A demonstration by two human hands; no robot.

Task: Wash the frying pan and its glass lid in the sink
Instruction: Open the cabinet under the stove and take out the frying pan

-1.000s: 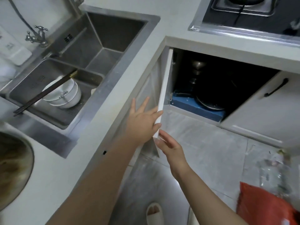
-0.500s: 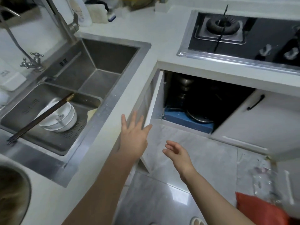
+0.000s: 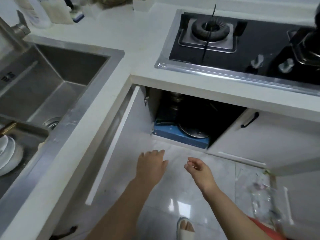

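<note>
Both hands have let go of the cupboard door (image 3: 121, 144) since a moment ago, and it now stands swung wide against the side of the bench (image 3: 143, 45). The left hand (image 3: 150, 166) and the right hand (image 3: 199, 168) hang empty in front of the opening, above the floor, fingers (image 3: 158, 151) loosely spread and gripping nothing.

What looks like the frying pan with its glass lid (image 3: 194, 132) sits low inside the dark cupboard on a blue box (image 3: 166, 134), well apart from both hands, further in and lower down. Taller pots (image 3: 174, 101) stand just behind it to the left.

My worry is the lid: I cannot tell whether it is only resting on the pan, and if so, tipping the pan on the way out could send the glass sliding onto the tiles. The cupboard is dim and crowded, so a blind reach may knock the pots. The sink (image 3: 57, 80) already has bowls (image 3: 7, 153) in its near basin, which leaves less room.
</note>
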